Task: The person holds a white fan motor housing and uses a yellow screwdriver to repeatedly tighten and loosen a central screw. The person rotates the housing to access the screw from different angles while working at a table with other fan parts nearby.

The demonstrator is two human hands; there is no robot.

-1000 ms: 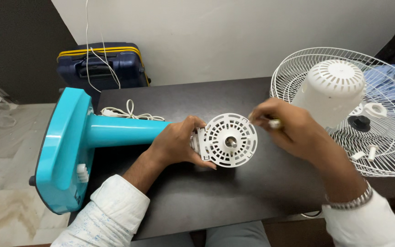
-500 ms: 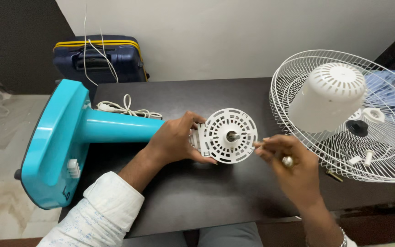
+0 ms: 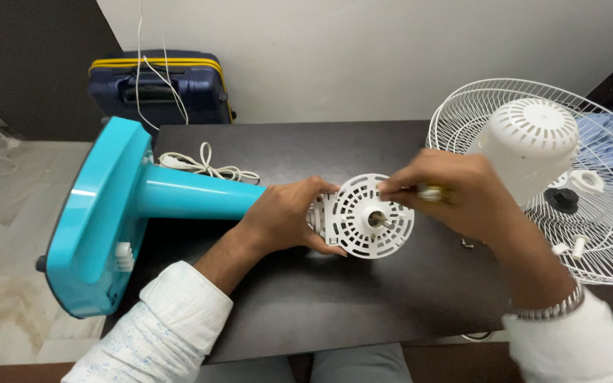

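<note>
A turquoise fan stand (image 3: 143,195) lies on its side across the dark table (image 3: 363,305), its square base hanging off the left edge. At its right end sits the white round vented motor housing (image 3: 369,216) with a metal shaft in the middle. My left hand (image 3: 289,216) grips the housing from the left side. My right hand (image 3: 455,191) holds a small tool with a yellowish handle (image 3: 431,193), its tip at the upper right rim of the housing.
A white wire fan guard (image 3: 590,213) lies at the right with a white motor cover (image 3: 530,145), a black knob (image 3: 562,200) and small white parts on it. A white power cord (image 3: 203,167) lies behind the stand. A dark blue suitcase (image 3: 157,89) stands by the wall.
My right hand has moved from below right of the housing up to its upper right rim, bringing the tool to the housing. My left hand has kept its grip.
</note>
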